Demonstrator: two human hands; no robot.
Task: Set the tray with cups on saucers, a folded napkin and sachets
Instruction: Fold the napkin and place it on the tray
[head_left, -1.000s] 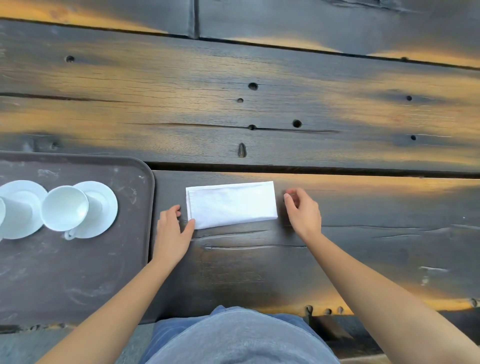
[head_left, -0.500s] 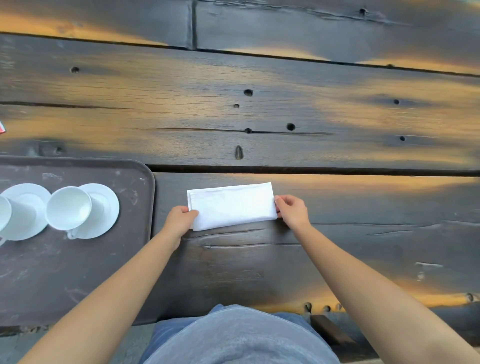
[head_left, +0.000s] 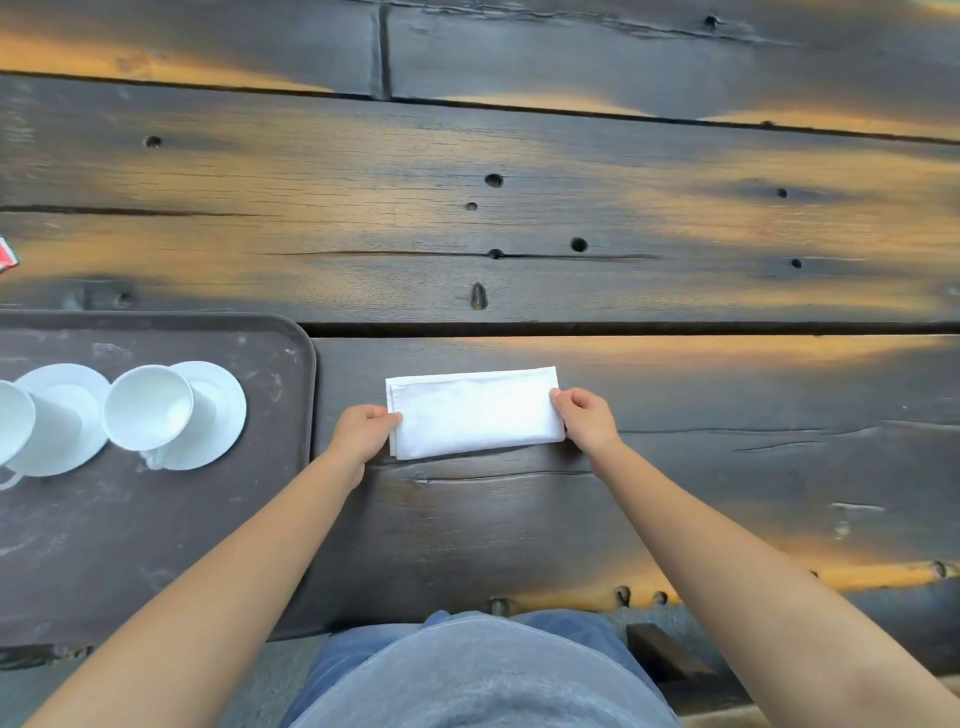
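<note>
A white napkin (head_left: 475, 413), folded into a long rectangle, lies flat on the dark wooden table just right of the tray. My left hand (head_left: 363, 431) pinches its left end and my right hand (head_left: 587, 418) pinches its right end. The dark brown tray (head_left: 156, 545) sits at the left. On it stand two white cups on white saucers: one cup (head_left: 148, 408) on its saucer (head_left: 218, 415), and a second cup (head_left: 13, 423) on its saucer (head_left: 62, 421), cut off by the frame's left edge. A red sachet (head_left: 6, 254) shows at the far left edge.
The table (head_left: 571, 218) is made of wide dark planks with gaps and knot holes, stretching away beyond the napkin. Its near edge runs along the bottom right, with my lap below it.
My hands went from lying beside the napkin with fingers spread to closing on its two short ends. The napkin has stayed flat in the same spot.
</note>
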